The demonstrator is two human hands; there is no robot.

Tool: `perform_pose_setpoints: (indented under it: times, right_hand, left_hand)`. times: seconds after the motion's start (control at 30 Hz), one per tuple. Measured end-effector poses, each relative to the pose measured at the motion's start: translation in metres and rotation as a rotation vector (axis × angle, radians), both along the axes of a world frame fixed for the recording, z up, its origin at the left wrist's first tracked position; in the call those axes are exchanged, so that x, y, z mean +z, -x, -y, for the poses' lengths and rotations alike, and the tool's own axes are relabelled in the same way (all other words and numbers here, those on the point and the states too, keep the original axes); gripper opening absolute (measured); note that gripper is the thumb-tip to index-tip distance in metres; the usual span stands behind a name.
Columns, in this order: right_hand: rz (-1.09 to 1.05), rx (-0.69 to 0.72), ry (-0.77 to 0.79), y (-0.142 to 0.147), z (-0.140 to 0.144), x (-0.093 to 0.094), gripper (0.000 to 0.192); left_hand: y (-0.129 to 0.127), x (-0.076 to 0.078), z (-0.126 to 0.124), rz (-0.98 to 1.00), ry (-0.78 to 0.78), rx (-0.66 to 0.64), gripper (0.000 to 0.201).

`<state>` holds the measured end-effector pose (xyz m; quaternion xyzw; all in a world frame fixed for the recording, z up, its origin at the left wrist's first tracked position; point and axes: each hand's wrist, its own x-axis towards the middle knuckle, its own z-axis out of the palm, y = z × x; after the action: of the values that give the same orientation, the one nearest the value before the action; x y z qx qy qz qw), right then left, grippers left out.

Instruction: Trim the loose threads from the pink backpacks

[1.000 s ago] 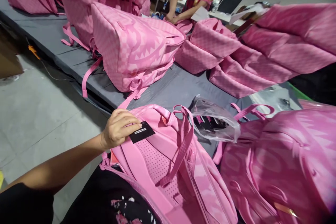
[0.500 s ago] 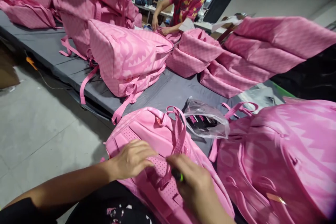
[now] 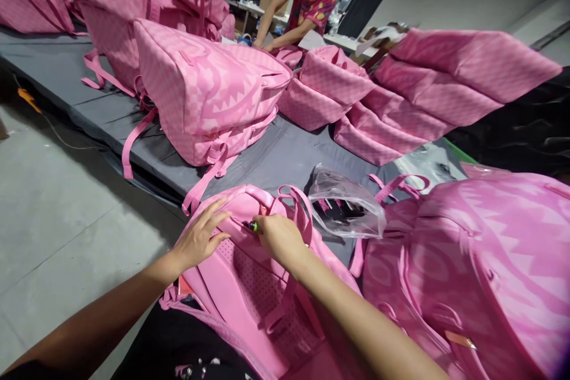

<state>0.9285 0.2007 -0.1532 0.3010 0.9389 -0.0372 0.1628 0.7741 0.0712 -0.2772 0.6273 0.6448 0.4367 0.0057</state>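
Near the front edge of a long grey-covered table (image 3: 285,157), seen from the head camera, a plain pink fabric backpack (image 3: 267,285) lies back panel up, its long axis running from the person's lap away toward the top carry handle (image 3: 256,193). The left hand (image 3: 200,237) rests flat on the upper left of the mesh panel, fingers spread and holding nothing. The right hand (image 3: 278,236) sits just beside it to the right, fingers curled tight around a small dark tool with a green tip (image 3: 252,226), which points left into the gap between the two hands, just below the handle. Whether the tip touches the fabric cannot be told. A clear crumpled plastic bag (image 3: 345,202) holding dark items lies just beyond the backpack's straps, and a second pink patterned backpack (image 3: 472,273) lies to the right. Farther along the table, a checkered pink backpack (image 3: 209,98) lies on its side, and another person's arms (image 3: 285,21) work at the far end.
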Motion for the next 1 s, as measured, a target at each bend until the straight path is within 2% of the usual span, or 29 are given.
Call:
perform_pose_setpoints:
  times: [0.07, 0.13, 0.23, 0.73, 1.0]
  right_hand:
    - [0.031, 0.007, 0.006, 0.005, -0.001, -0.003, 0.02]
    - [0.056, 0.026, 0.011, 0.01, -0.001, -0.007, 0.022]
    - [0.08, 0.055, 0.021, 0.016, 0.002, -0.011, 0.025]
    - [0.069, 0.146, -0.036, 0.017, 0.008, -0.003, 0.029]
    - [-0.089, 0.265, 0.023, 0.054, -0.005, -0.013, 0.019]
  left_hand:
    - [0.002, -0.006, 0.0, 0.04, 0.089, 0.119, 0.067]
    - [0.004, -0.011, -0.002, 0.066, 0.17, 0.199, 0.069]
    - [0.006, -0.015, -0.004, 0.061, 0.214, 0.189, 0.06]
    - [0.007, -0.029, -0.003, 0.1, 0.182, 0.209, 0.058]
    - [0.01, -0.034, -0.009, 0.152, 0.217, 0.2, 0.055]
